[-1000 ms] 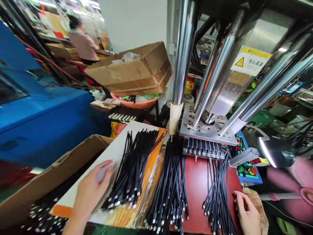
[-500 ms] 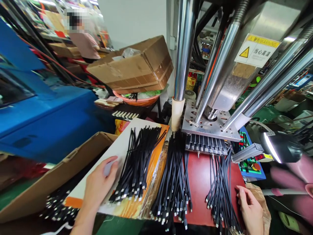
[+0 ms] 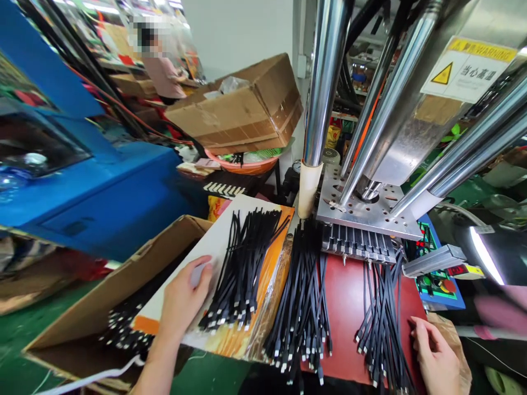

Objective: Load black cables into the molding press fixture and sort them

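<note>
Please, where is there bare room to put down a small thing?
The red tabletop is bare between the middle bundle and right bundle, before the press. The white board is bare beyond the left hand; cables crowd its middle and the box at left.

Pretty packed workshop, tbh. A plain pale wall (image 3: pixel 247 33) took up 12 o'clock, and strip lights (image 3: pixel 101 7) glowed way back around 11. A chunky blue machine cabinet (image 3: pixel 115 197) hogged 9 o'clock, with green floor (image 3: pixel 16 337) showing at 8. Cluttered shelves (image 3: pixel 364 77) sat back at 1, and a lit lamp (image 3: pixel 488 255) shone between 3 and 4.
</note>
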Available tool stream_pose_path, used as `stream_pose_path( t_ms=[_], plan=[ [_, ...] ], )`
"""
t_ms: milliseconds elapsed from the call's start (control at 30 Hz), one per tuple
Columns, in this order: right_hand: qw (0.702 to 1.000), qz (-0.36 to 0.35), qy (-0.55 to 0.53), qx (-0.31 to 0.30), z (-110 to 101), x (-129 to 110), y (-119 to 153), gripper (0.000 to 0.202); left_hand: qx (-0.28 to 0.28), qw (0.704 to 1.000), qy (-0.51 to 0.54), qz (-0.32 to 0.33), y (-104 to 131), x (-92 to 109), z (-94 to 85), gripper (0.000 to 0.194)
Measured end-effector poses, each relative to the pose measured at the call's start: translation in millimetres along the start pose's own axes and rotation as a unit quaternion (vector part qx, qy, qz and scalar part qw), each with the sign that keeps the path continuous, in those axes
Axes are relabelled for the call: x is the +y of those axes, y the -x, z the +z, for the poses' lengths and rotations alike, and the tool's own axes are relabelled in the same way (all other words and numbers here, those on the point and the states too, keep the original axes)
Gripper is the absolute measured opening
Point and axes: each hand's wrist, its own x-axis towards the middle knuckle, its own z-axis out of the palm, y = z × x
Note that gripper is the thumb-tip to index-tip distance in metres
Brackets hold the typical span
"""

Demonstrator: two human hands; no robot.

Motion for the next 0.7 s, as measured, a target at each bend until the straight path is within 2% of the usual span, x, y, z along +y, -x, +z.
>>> stream_pose_path(
  t_ms=[233,433,533,633,700],
  plan=[
    [1.0,-0.011,0.012,0.008,-0.8,-2.0,0.2,0.065,0.005,1.0,0.009,-0.003,0.2,-1.4,1.7,0.05],
    [0.999,-0.019,0.013,0.029,-4.6,-13.8,8.0,0.062,0.009,1.0,0.002,-0.005,2.7,-0.3,3.2,0.046],
    [1.0,0.004,-0.008,0.02,-7.5,-14.7,8.0,0.064,0.013,1.0,0.007,0.002,5.5,2.1,3.1,0.042],
    [0.998,0.022,-0.065,-0.018,-13.4,-16.3,2.8,0.066,0.014,1.0,0.015,0.002,7.8,5.1,2.6,0.04],
    [0.998,-0.014,-0.061,-0.012,-18.8,-27.7,-1.9,0.062,0.015,1.0,0.017,-0.002,8.7,6.5,2.6,0.04]
  ],
)
